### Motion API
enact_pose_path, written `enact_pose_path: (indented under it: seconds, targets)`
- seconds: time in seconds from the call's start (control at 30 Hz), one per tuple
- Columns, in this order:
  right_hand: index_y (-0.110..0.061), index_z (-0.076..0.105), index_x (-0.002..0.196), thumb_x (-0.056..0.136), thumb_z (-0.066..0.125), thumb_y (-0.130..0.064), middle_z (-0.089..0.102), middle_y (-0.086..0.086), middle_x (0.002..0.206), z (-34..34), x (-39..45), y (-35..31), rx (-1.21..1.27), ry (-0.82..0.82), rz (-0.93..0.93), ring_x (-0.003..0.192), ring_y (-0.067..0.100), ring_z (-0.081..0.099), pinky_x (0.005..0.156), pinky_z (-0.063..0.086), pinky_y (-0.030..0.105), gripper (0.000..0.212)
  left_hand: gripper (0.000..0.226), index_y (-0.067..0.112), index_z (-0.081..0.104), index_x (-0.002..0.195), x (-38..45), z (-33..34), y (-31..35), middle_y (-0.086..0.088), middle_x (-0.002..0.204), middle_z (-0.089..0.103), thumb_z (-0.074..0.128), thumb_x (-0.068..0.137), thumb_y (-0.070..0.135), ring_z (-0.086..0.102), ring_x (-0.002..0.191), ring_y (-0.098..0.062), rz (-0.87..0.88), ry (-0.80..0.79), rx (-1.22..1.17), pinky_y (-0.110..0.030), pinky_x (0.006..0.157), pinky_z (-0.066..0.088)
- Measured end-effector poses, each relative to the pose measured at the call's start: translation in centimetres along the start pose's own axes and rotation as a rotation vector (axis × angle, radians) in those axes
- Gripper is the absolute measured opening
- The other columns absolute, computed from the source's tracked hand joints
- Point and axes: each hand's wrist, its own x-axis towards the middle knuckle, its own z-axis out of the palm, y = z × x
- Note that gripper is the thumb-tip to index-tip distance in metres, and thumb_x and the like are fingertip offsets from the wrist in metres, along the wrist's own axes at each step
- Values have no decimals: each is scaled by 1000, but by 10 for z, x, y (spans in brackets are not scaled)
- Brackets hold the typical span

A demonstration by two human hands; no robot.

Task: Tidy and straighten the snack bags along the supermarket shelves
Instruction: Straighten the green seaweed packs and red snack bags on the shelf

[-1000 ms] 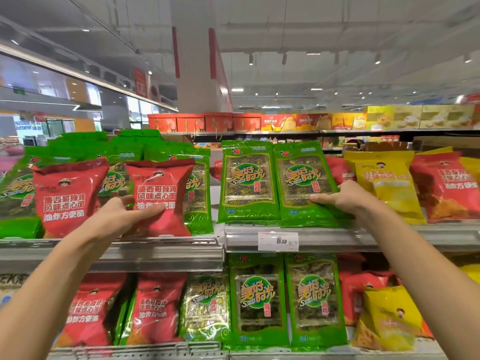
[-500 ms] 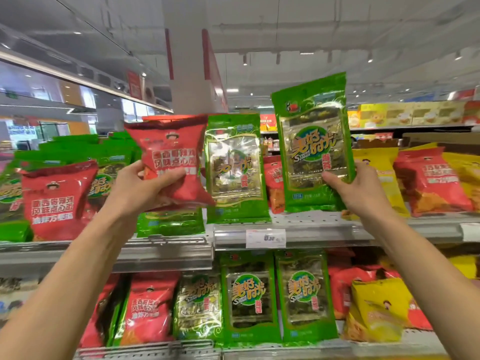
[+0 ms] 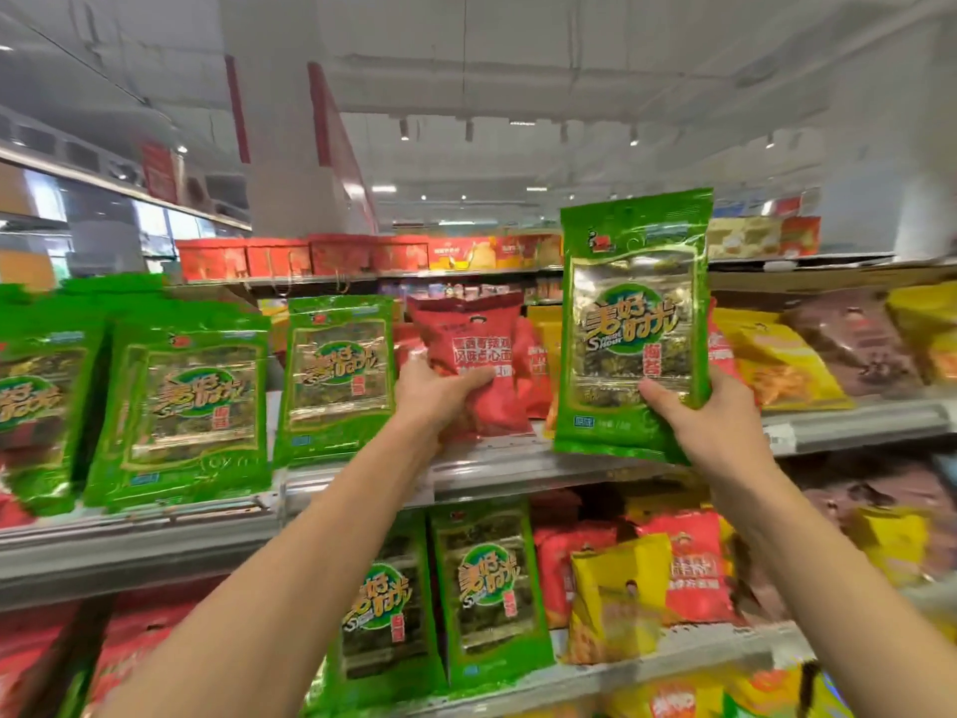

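Note:
My left hand (image 3: 440, 391) grips a red snack bag (image 3: 476, 365) by its lower left part, holding it upright over the upper shelf (image 3: 497, 466), in front of other red bags. My right hand (image 3: 709, 422) grips a green seaweed bag (image 3: 634, 323) at its lower right corner and holds it upright in the air above the shelf edge. A standing green seaweed bag (image 3: 339, 375) is just left of my left hand.
More green seaweed bags (image 3: 181, 406) fill the upper shelf to the left; yellow bags (image 3: 782, 360) and brownish ones lie to the right. The lower shelf (image 3: 647, 660) carries green, red and yellow bags. A farther aisle with red boxes (image 3: 279, 256) stands behind.
Both hands lifted their bags off the shelf. My left hand carried the red bag rightward, from among the green bags to the red ones. The view shifted right.

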Motion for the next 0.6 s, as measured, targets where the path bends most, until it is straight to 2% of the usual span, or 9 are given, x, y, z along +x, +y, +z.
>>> enact_pose_path:
  seconds: [0.1, 0.23, 0.3, 0.33, 0.37, 0.4, 0.47, 0.5, 0.6]
  targets:
    - [-20, 66, 110, 89, 77, -25, 75, -4, 101, -9, -5, 9, 19, -21, 10, 97, 20, 73, 76, 55, 30, 24, 48, 11, 67, 105, 11, 10, -11, -6, 96, 75, 88, 70, 37, 73, 83, -24, -33, 42, 47, -40, 79, 61]
    - [-16, 61, 129, 89, 76, -36, 71, 4, 121, -6, -11, 11, 61, -89, 59, 114, 28, 67, 100, 53, 50, 47, 50, 7, 63, 106, 15, 10, -8, -10, 95, 75, 83, 75, 41, 74, 85, -30, -54, -41, 136, -46, 84, 60]
    - [-18, 62, 127, 89, 75, -34, 74, -2, 114, 2, -14, 10, 88, -116, 60, 105, 19, 71, 94, 58, 42, 43, 48, 7, 65, 106, 8, 3, -4, -8, 92, 76, 80, 77, 42, 75, 82, -25, -36, -101, 178, -44, 82, 61]
    - [-19, 64, 123, 89, 75, -32, 76, -8, 106, 7, -16, 9, 99, -120, 56, 95, 10, 74, 83, 62, 32, 37, 47, 7, 67, 105, 3, -3, -3, -6, 90, 77, 79, 78, 43, 75, 80, -21, -12, -112, 188, -40, 80, 62]
    - [-21, 66, 118, 90, 75, -30, 77, -10, 101, 14, -18, 6, 113, -125, 55, 86, 4, 74, 71, 60, 20, 32, 44, 7, 70, 102, -5, -10, -1, -3, 88, 77, 76, 80, 45, 75, 77, -14, 41, -108, 209, -33, 77, 62]
    - [-22, 66, 116, 90, 75, -28, 78, -9, 101, 22, -21, 3, 131, -138, 57, 82, 2, 74, 65, 58, 16, 28, 42, 9, 73, 100, -14, -20, 0, 2, 87, 76, 72, 83, 47, 72, 72, -4, 137, -81, 272, -23, 74, 59]
    - [-21, 67, 116, 90, 76, -22, 78, -4, 104, 44, -27, -6, 186, -151, 62, 88, 9, 75, 75, 61, 27, 27, 35, 12, 76, 100, -36, -43, -1, 11, 88, 73, 64, 92, 44, 63, 67, 9, 359, 32, 420, -13, 69, 52]
    - [-20, 68, 115, 90, 76, -20, 78, -5, 103, 56, -32, -13, 217, -155, 63, 91, 12, 75, 83, 60, 33, 26, 31, 13, 77, 102, -47, -59, -4, 9, 90, 74, 62, 96, 39, 62, 70, 10, 439, 88, 460, -16, 73, 53]
    - [-22, 67, 112, 89, 77, -22, 78, -7, 101, 100, -56, -33, 275, -197, 50, 94, 14, 75, 90, 59, 39, 25, 24, 12, 76, 106, -77, -117, -23, 1, 103, 75, 59, 99, 28, 66, 92, -6, 573, 253, 575, -28, 87, 53]
